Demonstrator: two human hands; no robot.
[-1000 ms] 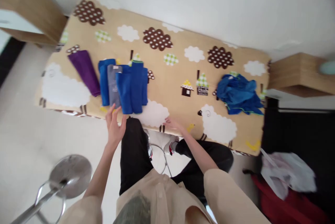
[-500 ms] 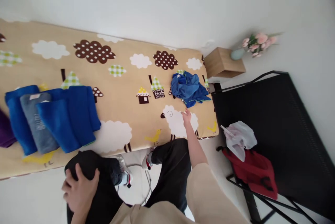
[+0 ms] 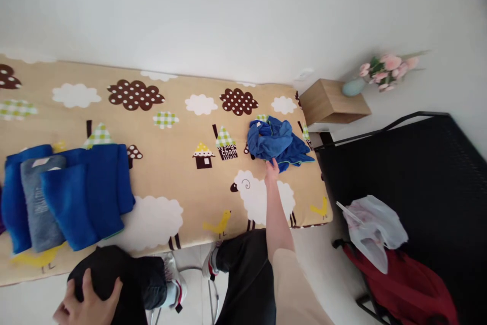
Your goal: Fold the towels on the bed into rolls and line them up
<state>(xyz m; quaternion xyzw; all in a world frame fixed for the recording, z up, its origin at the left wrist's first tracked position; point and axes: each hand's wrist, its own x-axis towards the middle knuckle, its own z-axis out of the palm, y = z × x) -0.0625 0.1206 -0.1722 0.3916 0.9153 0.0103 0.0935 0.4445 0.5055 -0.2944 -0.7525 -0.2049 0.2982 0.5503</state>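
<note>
A crumpled blue towel [image 3: 279, 140] with thin green edging lies in a loose heap at the right end of the patterned sheet. My right hand [image 3: 271, 170], arm stretched far forward, has its fingers closed at the near edge of this heap; the fingertips are small and partly hidden by cloth. My left hand [image 3: 89, 299] rests on my black-trousered knee, fingers spread and nothing in them. Ahead of it, folded blue towels [image 3: 102, 188] lie overlapping on the sheet at the left. A folded grey-blue towel [image 3: 40, 203] with lettering sits among them.
A beige sheet [image 3: 163, 163] printed with clouds and sheep covers the long surface against the wall. At its right end stand a wooden box shelf [image 3: 331, 102] and a vase of pink flowers [image 3: 353, 86]. A black rack [image 3: 411, 168] holds a plastic bag [image 3: 375, 226] and red bag [image 3: 411, 284].
My right hand has moved forward from just short of the crumpled blue towel to its near edge, and its fingers have closed there. My left hand stays on the knee. The view has shifted.
</note>
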